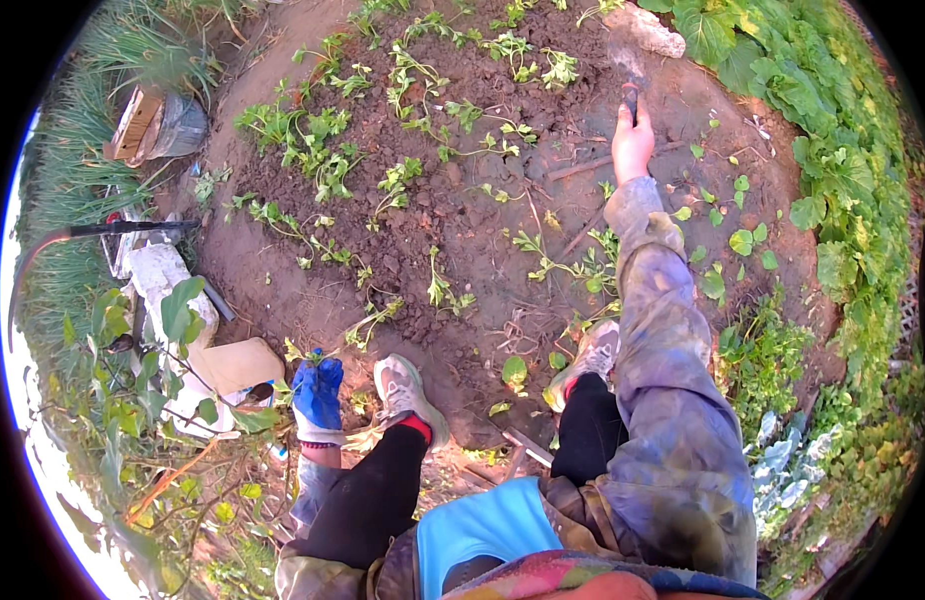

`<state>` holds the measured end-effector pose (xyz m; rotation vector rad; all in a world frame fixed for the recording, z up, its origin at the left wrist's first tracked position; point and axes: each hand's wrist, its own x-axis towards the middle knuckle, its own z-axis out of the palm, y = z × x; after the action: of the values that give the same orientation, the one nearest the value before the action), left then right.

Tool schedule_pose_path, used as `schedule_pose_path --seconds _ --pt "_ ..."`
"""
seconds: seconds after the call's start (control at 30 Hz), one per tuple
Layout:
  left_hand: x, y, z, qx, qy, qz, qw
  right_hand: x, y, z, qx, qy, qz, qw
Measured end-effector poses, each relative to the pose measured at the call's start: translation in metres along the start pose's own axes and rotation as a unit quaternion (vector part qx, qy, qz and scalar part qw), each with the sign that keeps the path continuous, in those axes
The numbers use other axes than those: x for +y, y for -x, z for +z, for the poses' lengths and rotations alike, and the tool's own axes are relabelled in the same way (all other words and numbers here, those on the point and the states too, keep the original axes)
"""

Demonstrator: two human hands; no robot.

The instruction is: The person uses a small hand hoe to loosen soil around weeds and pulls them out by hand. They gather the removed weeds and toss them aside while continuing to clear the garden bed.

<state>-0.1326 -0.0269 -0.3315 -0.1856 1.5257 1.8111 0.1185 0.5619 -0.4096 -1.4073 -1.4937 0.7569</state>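
Observation:
My right hand [633, 142], bare, is stretched far forward and closed around the dark handle of a hand trowel [629, 79]. The trowel's blade is blurred and lies beside a pale stone [646, 30]. My left hand [318, 394], in a blue-coated glove, is low at the left by my shoe, with a small green seedling [301, 352] at its fingertips; how it grips the stem is hard to see. Before me, drooping leafy seedlings [402, 184] stand in dark, loosened soil [425, 225].
Onion-like plants [80, 172] and a bucket [181, 127] are at the left, with a hose [132, 227] and white chunks [162, 277] below. Broad-leaved greens [837, 150] line the right. A leafy shrub [181, 311] rises near my left hand. Sticks [582, 169] lie on the soil.

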Motion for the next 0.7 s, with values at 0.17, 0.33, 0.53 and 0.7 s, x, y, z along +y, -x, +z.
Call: schedule_pose_path --seconds 0.17,0.33,0.53,0.7 --pt "-0.025 -0.008 0.012 -0.057 -0.018 -0.037 0.998 0.076 0.124 -0.017 -0.249 0.243 0.052 0.936" --pt "-0.026 -0.003 0.012 -0.053 -0.032 -0.022 0.998 0.026 0.128 -0.067 -0.203 0.072 0.015 0.976" --pt "-0.009 0.001 0.098 -0.106 -0.097 0.043 0.989 0.028 0.102 -0.109 -0.090 0.022 0.065 0.994" --pt "-0.034 0.015 0.096 -0.139 -0.224 0.022 0.964 0.002 0.111 -0.193 -0.067 -0.026 0.132 0.989"
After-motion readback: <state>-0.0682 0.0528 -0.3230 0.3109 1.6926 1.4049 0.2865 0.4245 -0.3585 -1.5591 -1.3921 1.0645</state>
